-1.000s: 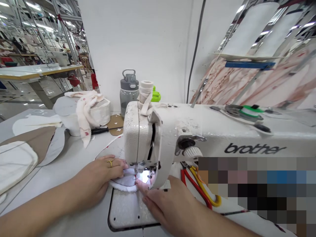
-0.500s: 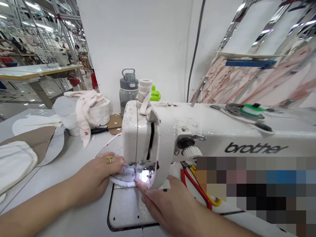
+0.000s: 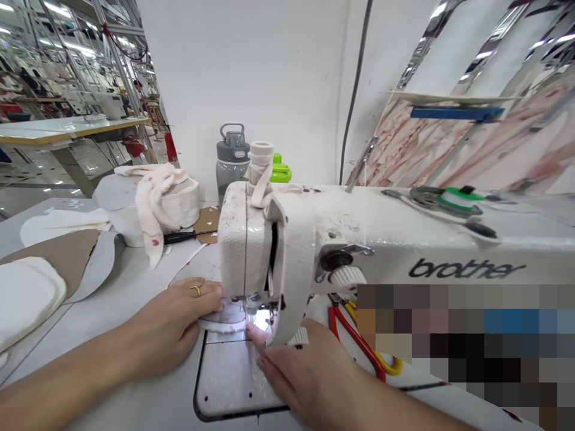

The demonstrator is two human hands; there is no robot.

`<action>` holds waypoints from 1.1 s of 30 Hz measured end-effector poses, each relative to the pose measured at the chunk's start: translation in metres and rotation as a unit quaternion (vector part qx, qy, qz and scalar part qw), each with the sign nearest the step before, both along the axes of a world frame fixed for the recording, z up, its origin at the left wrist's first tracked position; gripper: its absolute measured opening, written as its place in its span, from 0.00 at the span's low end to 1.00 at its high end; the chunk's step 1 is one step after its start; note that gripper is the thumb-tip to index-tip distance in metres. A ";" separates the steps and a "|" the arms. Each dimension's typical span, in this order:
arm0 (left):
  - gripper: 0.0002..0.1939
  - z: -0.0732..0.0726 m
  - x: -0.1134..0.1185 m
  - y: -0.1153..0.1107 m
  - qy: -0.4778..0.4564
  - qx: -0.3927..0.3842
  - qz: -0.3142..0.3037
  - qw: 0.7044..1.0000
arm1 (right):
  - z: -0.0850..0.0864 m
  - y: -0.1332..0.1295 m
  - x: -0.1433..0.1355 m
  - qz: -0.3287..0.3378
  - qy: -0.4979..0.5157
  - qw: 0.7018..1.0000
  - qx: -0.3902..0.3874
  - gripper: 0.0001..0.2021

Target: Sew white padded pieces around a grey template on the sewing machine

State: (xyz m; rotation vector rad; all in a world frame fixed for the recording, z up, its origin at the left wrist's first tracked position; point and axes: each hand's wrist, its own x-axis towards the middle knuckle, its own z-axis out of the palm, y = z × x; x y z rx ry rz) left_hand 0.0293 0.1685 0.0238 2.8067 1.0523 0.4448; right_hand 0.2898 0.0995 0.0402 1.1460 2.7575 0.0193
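A white sewing machine [image 3: 404, 230] stands before me, its lit needle area low at the left end. Under the presser foot lies a pale fabric piece [image 3: 223, 327] with a fluffy white edge and a curved line of stitching. My left hand [image 3: 182, 314], with a yellow ring, rests flat on this fabric left of the needle, fingers stretched out. My right hand [image 3: 309, 362] reaches in from the right, its index fingertip touching the fabric edge close to the foot. The thumb sits below that finger; the machine hides the other fingers.
Red-handled scissors [image 3: 354, 338] and a yellow-handled tool [image 3: 393, 365] lie right of my right hand. Leftward are stacked white pads [image 3: 29, 299], a white fabric roll [image 3: 184, 203] and a black-handled screwdriver [image 3: 179, 237]. A grey bottle [image 3: 231, 164] stands behind the machine.
The fabric has turned slightly under the foot, and its white front edge sits a little farther back. My left hand has shifted slightly left with it. My right hand is nearly still.
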 end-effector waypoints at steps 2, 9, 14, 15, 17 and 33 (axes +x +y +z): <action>0.23 0.001 0.000 -0.002 0.004 -0.005 0.004 1.000 | -0.004 -0.001 0.001 -0.001 0.011 1.000 0.009 0.14; 0.17 0.016 0.007 -0.007 0.007 -0.026 -0.013 1.000 | -0.003 -0.003 0.005 -0.032 0.074 0.996 0.040 0.19; 0.17 0.028 0.011 -0.009 0.009 -0.038 -0.029 0.999 | 0.007 -0.002 0.003 -0.034 0.072 0.997 0.000 0.13; 0.17 0.030 0.011 -0.009 0.011 -0.040 -0.031 0.999 | 0.008 -0.002 0.003 -0.037 0.068 0.997 -0.001 0.13; 0.17 0.031 0.011 -0.011 0.016 -0.040 -0.033 0.999 | 0.009 -0.002 0.003 -0.040 0.069 0.997 -0.002 0.12; 0.23 0.011 0.010 -0.034 0.046 0.039 0.003 0.998 | 0.007 -0.001 0.004 -0.050 0.089 0.995 0.008 0.15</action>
